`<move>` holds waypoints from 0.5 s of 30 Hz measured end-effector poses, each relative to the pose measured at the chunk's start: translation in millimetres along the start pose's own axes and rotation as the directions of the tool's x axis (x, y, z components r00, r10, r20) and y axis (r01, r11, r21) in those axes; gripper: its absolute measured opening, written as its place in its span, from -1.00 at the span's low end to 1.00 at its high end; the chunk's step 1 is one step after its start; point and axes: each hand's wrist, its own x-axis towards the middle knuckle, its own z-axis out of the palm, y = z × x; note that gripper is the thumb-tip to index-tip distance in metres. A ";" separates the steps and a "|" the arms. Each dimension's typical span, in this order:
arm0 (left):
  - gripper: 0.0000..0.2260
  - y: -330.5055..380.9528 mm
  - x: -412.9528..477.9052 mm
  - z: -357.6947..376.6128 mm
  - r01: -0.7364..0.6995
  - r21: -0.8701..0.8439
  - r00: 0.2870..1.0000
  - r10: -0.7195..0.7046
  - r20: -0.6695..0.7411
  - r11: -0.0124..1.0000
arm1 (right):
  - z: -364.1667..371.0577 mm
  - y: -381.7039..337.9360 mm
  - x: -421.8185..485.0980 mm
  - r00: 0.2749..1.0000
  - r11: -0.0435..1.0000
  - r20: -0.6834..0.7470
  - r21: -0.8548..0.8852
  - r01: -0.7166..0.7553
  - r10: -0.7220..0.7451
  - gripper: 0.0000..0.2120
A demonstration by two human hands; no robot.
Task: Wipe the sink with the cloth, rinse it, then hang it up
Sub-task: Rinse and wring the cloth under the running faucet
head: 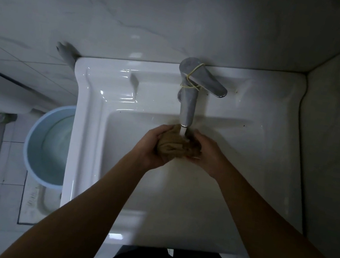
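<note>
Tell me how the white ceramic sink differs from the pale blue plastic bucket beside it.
The white ceramic sink is rectangular; the pale blue plastic bucket is round. The sink sits high against the wall; the bucket stands lower, at its left. Both are open-topped.

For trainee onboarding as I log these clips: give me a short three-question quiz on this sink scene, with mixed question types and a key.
1. True or false: water runs from the faucet onto the brown cloth.
2. The left hand and right hand are over the sink. Which grips the cloth? A) left only B) right only C) both
3. Fill in: the light blue bucket stands on the floor to the person's ____ of the sink.
Key: 1 true; 2 C; 3 left.
</note>
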 end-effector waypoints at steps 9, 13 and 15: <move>-0.89 1.2 13.7 -17.8 -0.195 0.615 0.795 0.491 -0.357 0.764 | 5.5 2.6 8.0 0.969 0.976 -0.133 0.039 0.216 -0.209 -0.83; -0.69 -4.2 23.2 -16.3 -0.139 0.393 0.842 0.317 -0.436 0.909 | 12.6 -1.9 4.3 0.986 0.963 0.047 0.224 0.149 -0.163 -0.77; -0.58 -7.9 21.8 -5.9 -0.029 0.198 0.929 0.099 -0.356 0.980 | 15.8 0.0 5.5 0.975 0.978 0.187 0.192 0.083 -0.119 -0.69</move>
